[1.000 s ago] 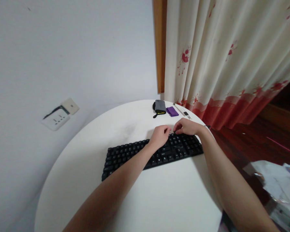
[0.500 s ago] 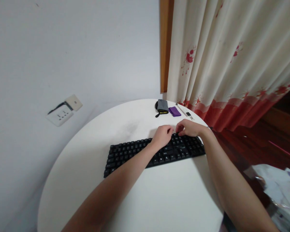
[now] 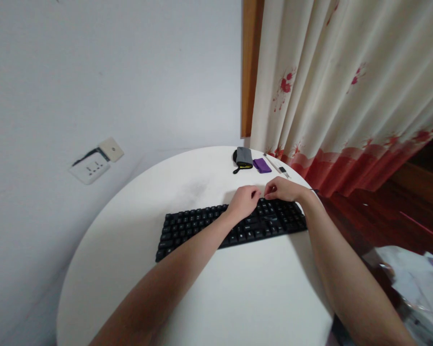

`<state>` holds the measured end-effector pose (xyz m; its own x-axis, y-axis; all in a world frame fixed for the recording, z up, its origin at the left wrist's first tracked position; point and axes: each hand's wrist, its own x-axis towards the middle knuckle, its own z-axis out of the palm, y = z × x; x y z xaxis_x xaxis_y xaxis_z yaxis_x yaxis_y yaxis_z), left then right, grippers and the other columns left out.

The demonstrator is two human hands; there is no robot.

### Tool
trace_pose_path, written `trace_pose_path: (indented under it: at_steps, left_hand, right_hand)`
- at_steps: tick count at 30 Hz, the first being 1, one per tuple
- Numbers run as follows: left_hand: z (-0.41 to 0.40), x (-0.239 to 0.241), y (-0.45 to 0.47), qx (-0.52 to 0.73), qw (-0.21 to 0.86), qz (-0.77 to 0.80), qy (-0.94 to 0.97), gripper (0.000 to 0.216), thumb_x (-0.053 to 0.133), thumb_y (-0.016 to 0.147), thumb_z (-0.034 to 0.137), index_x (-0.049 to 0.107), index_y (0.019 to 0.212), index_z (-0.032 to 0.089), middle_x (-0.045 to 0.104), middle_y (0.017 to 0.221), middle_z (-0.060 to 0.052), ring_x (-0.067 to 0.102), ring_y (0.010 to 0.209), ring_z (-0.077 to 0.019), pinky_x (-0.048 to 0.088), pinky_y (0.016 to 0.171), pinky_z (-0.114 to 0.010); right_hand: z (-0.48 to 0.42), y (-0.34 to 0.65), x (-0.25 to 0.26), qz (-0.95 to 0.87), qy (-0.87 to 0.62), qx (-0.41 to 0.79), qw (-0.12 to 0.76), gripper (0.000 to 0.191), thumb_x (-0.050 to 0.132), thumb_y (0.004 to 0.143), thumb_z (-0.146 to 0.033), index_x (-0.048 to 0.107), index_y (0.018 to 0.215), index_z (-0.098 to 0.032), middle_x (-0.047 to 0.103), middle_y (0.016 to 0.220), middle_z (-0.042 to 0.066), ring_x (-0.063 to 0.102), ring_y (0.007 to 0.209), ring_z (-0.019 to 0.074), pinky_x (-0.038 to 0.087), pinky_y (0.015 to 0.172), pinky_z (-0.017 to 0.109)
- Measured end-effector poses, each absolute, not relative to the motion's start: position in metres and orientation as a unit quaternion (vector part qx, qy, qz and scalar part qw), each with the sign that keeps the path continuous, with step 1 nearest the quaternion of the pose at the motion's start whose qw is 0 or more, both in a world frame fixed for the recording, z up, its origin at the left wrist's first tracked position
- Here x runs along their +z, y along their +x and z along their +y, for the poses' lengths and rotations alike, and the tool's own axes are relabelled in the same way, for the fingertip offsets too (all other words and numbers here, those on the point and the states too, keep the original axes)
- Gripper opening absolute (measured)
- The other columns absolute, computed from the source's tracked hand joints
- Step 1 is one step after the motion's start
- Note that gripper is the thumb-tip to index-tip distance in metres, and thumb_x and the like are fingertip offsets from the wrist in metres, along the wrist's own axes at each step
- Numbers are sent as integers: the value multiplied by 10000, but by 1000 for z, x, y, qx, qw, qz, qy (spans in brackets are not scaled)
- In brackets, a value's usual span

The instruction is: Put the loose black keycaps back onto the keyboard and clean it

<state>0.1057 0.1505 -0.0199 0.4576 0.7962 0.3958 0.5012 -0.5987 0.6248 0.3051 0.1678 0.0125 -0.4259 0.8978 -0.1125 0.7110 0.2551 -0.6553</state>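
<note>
Grip: left hand [image 3: 242, 203] and right hand [image 3: 283, 189] have their fingers curled, tips nearly meeting over the far edge of the black keyboard [image 3: 198, 226]; whether they hold anything cannot be told. The keyboard lies mid-bench [image 3: 238, 298], its key legends too small to read. Beyond it lie a grey pouch [image 3: 244, 157] and a purple cloth [image 3: 261, 165].

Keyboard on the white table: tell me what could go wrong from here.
1. The right end of the keyboard lies near the rim of the table; a push from the left hand or right hand could slide it off.
2. Both hands work at the far keys; a loosened keycap might roll off the rim.
</note>
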Motion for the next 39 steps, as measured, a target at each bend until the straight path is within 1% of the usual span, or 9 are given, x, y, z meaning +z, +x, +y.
trace_pose_path:
  at_steps: [7, 12, 14, 16, 20, 22, 27, 33, 39]
  left_hand:
    - [151, -20, 106, 334, 216, 400, 826, 246, 499, 901, 175, 650, 706, 166, 670, 716, -24, 564, 677, -155, 389, 658, -262]
    - [151, -19, 105, 343, 215, 390, 827, 232, 509, 890, 155, 647, 704, 166, 657, 697, -15, 563, 665, -149, 388, 647, -255]
    - [151, -19, 105, 342, 213, 390, 828, 233, 511, 895, 160, 652, 710, 167, 658, 696, -13, 563, 661, -148, 392, 648, -256]
    - [151, -19, 105, 341, 213, 398, 825, 238, 510, 909, 177, 670, 734, 167, 670, 711, -20, 572, 666, -150, 408, 663, -262]
    - [152, -22, 105, 356, 245, 407, 804, 174, 547, 898, 176, 717, 934, 164, 717, 830, -40, 620, 722, -151, 467, 715, -266]
    - [154, -24, 106, 353, 262, 408, 800, 177, 615, 849, 164, 714, 996, 159, 719, 839, -38, 624, 716, -145, 487, 719, -265]
    - [159, -28, 107, 341, 264, 423, 797, 149, 729, 750, 164, 726, 897, 137, 716, 806, -43, 618, 696, -146, 500, 695, -269]
    - [153, -18, 106, 392, 245, 404, 789, 153, 594, 857, 155, 724, 937, 144, 726, 859, -51, 635, 735, -146, 510, 731, -272]
    - [138, 35, 94, 441, 217, 386, 781, 200, 551, 896, 170, 721, 999, 173, 728, 991, -56, 641, 827, -150, 513, 783, -266]
  right_hand:
    - [172, 300, 9, -751, -574, 309, 104, 112, 734, 691, -226, 711, 775, -156, 719, 734, 52, 639, 694, 188, 472, 632, 266]
    - [168, 302, 10, -762, -554, 316, 115, 121, 714, 710, -223, 698, 802, -146, 713, 751, 60, 639, 705, 189, 478, 651, 270]
    - [167, 303, 12, -775, -530, 310, 152, 126, 699, 729, -245, 695, 809, -148, 710, 757, 54, 633, 718, 184, 478, 670, 268]
    - [168, 301, 14, -778, -516, 275, 229, 143, 643, 785, -281, 691, 812, -149, 707, 775, 55, 622, 738, 179, 473, 699, 271]
    - [176, 297, 11, -745, -539, 187, 346, 185, 565, 831, -283, 691, 837, -147, 710, 815, 68, 609, 765, 180, 459, 736, 284]
    - [180, 295, 7, -732, -557, 167, 355, 182, 561, 827, -272, 696, 843, -150, 710, 808, 65, 604, 753, 180, 450, 718, 282]
    - [185, 291, 0, -712, -574, 141, 378, 192, 541, 827, -253, 703, 851, -153, 704, 794, 61, 597, 729, 176, 432, 686, 275]
    - [184, 286, 1, -670, -593, 102, 435, 226, 498, 848, -269, 696, 850, -158, 707, 802, 69, 608, 742, 190, 442, 729, 289]
    - [182, 288, 2, -603, -621, 92, 491, 288, 467, 858, -305, 697, 935, -152, 716, 888, 101, 624, 814, 230, 465, 818, 326]
